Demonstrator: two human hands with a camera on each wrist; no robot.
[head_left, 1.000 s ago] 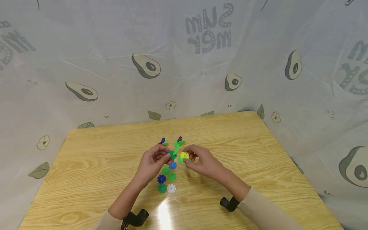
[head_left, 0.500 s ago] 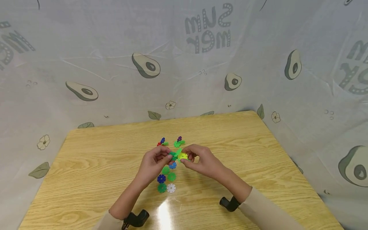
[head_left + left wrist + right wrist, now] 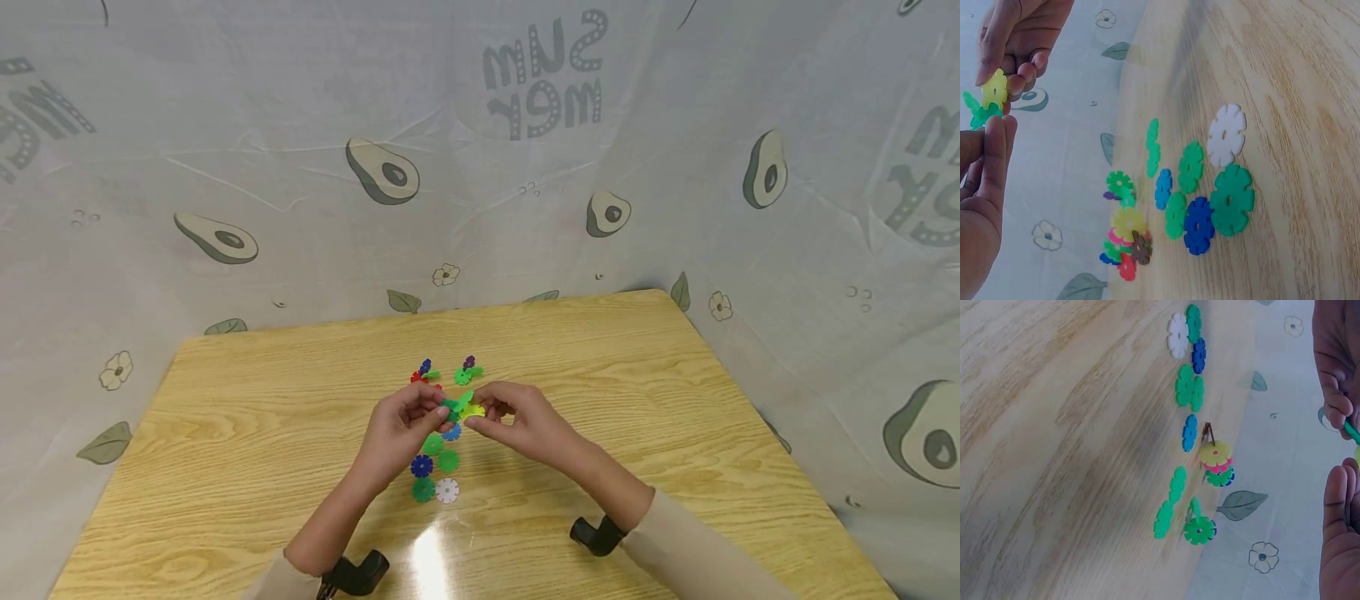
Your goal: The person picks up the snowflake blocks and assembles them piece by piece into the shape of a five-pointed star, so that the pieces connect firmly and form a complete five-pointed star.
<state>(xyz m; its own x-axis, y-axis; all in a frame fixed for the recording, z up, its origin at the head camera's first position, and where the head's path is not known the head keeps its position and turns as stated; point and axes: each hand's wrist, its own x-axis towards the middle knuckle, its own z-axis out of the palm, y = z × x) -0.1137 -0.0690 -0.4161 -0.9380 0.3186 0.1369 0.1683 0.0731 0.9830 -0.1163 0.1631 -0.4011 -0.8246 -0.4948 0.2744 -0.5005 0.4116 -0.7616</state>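
Note:
Both hands meet above the middle of the table, holding notched plastic snowflake discs. My left hand point(image 3: 405, 425) pinches a dark green disc point(image 3: 986, 116) between thumb and fingers. From that disc a light green disc point(image 3: 465, 399) sticks up at an angle. My right hand point(image 3: 521, 421) pinches a yellow disc point(image 3: 995, 89), its edge right at the dark green one. In the right wrist view the fingertips of both hands come close together at the right edge, and the held discs are mostly cut off there.
Below the hands lie loose discs on the table point(image 3: 637, 400): white point(image 3: 447, 490), dark green point(image 3: 423, 489), dark blue point(image 3: 422, 466), light green point(image 3: 447, 460) and blue point(image 3: 1189, 432). Farther back stand two joined clusters, one with a green disc point(image 3: 462, 377), the other with a red disc point(image 3: 1127, 267).
My right hand has moved slightly left, bringing the yellow disc up against the green discs in my left hand. The yellow disc has tilted flatter. The left hand has barely moved.

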